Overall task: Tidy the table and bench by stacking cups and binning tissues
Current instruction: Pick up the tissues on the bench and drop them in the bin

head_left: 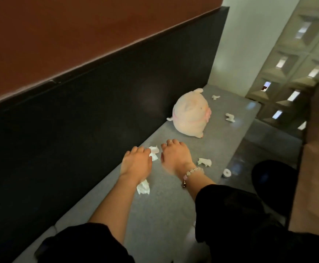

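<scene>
Several crumpled white tissues lie on the grey bench seat [155, 205]. My left hand [136, 162] hovers palm down with its fingertips touching one tissue [154, 151]; whether it grips the tissue I cannot tell. My right hand [175, 156], with a bead bracelet at the wrist, is spread palm down just right of that tissue and holds nothing. Another tissue [143, 186] lies under my left wrist. A third tissue [204, 161] sits right of my right hand. Two more tissues [230, 117] [215, 97] lie farther along the seat.
A pale pink plush toy [191, 116] sits on the bench beyond my hands. The dark backrest [98, 114] runs along the left. A brown table edge [314, 168] is at right, with a dark round stool [272, 183] and a small white roll [227, 173] on the floor.
</scene>
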A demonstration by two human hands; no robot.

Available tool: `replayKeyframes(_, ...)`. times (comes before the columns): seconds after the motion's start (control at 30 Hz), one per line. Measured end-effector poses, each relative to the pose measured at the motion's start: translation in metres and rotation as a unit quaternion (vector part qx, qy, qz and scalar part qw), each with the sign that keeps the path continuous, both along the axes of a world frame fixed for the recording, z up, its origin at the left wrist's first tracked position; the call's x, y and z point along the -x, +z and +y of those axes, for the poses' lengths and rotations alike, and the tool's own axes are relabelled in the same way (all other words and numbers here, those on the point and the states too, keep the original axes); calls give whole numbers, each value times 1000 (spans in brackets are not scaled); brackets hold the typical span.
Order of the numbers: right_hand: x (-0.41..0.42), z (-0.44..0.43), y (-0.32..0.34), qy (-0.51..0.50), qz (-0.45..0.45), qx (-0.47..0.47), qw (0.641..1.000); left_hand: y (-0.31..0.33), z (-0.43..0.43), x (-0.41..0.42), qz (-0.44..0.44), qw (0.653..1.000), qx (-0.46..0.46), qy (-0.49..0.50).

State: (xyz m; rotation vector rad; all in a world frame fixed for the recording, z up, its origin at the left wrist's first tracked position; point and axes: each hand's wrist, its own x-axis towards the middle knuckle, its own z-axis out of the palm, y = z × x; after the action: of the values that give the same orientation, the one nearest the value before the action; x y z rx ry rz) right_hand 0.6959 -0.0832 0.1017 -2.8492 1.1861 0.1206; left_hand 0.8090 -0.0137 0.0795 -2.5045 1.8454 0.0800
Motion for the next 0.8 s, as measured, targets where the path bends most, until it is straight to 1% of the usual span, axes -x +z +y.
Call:
replayKeyframes(0.13, -15, 9, -3, 13, 25, -6, 1000, -5, 13, -13, 3, 1000, -6, 15)
replayKeyframes(0.23, -30, 11, 1, 26, 24, -1, 999, -2, 18, -27, -7, 1000, 17, 22)
replayKeyframes(0.37, -56, 13, 7, 65, 28, 6, 998, 2, 24, -54, -4, 996, 49, 76)
replayKeyframes(0.57, -92, 6, 10, 129, 30, 23, 991, -2, 34, -82, 18, 986, 68, 150)
replayKeyframes(0.8, -126, -9, -14, 211, 44, 15, 976, -31, 28, -89, 56, 971, 55, 226)
